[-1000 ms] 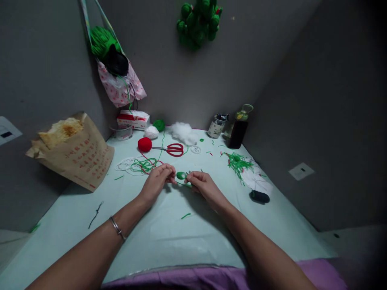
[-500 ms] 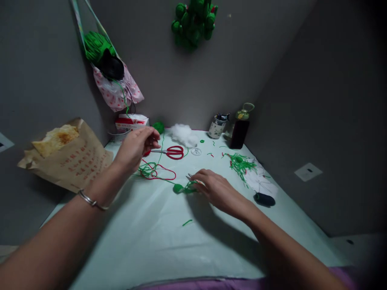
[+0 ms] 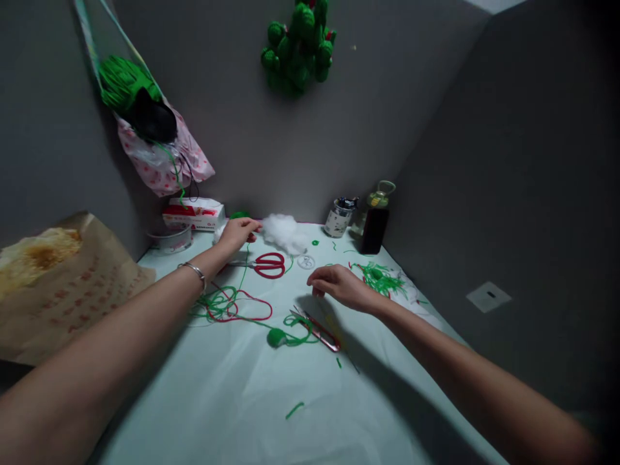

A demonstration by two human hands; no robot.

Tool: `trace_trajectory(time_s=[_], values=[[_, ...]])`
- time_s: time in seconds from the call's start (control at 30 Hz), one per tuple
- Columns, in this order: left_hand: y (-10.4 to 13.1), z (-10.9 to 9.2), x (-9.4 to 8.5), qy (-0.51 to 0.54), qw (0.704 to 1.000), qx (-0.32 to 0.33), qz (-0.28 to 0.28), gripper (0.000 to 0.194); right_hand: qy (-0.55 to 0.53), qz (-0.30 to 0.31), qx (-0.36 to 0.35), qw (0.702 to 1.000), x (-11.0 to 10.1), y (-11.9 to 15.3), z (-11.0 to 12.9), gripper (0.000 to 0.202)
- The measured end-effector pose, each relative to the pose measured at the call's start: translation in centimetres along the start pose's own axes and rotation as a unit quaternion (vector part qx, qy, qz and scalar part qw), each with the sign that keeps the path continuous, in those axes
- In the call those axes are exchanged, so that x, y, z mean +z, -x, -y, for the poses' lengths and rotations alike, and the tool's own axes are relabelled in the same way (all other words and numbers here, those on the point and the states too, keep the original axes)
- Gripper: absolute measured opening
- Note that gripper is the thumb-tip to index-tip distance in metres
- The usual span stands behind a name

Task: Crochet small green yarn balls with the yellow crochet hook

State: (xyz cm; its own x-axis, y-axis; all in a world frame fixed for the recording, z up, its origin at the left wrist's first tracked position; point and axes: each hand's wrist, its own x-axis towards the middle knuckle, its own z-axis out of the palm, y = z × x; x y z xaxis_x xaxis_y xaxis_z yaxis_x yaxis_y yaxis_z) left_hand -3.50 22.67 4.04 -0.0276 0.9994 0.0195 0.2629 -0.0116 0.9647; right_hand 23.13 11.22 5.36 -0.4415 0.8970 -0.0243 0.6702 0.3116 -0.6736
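Observation:
My left hand reaches to the back of the table, its fingertips at the left edge of a white clump of stuffing. Its thumb and fingers look slightly apart. My right hand hovers over the middle of the table, fingers loosely bent, with nothing visible in them. Below it lie red-handled thread snips and a thin yellow-handled tool. A small green crocheted ball with a yarn tail sits beside the snips. Red-handled scissors rest near my left wrist.
Tangled green and red yarn lies at left, a pile of green yarn scraps at right. Behind stand a tissue pack, a patterned cup, a bottle and a black phone. A paper food bag stands at left.
My left hand has moved forward to the stuffing. My right hand has lifted from the green yarn and let go of the snips, which now lie on the table. The view has shifted.

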Motion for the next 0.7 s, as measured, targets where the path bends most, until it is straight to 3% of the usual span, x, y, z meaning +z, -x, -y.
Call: trace_trajectory(time_s=[0.13,0.3,0.47,0.57,0.7], values=[[-4.0,0.8,1.3,-0.076,0.997,-0.010,-0.033,0.038,0.080,-0.052,-0.024,0.995,-0.5,-5.1,-0.4,0.018],[-7.7,1.7,3.4,-0.184,0.981,-0.023,-0.060,0.039,0.147,-0.117,-0.026,0.982,0.1,-13.6,-1.0,0.021],[-9.5,2.1,5.6,-0.265,0.964,-0.005,-0.024,0.039,0.181,-0.129,0.008,0.975,1.3,-20.8,-2.3,0.040],[-9.8,2.8,6.0,-0.286,0.958,0.031,0.020,0.037,0.194,-0.100,0.036,0.975,2.4,-23.5,-3.4,0.039],[-9.3,3.4,4.9,-0.294,0.949,0.084,0.074,0.036,0.207,-0.076,0.058,0.974,4.3,-24.3,-4.7,0.036]])
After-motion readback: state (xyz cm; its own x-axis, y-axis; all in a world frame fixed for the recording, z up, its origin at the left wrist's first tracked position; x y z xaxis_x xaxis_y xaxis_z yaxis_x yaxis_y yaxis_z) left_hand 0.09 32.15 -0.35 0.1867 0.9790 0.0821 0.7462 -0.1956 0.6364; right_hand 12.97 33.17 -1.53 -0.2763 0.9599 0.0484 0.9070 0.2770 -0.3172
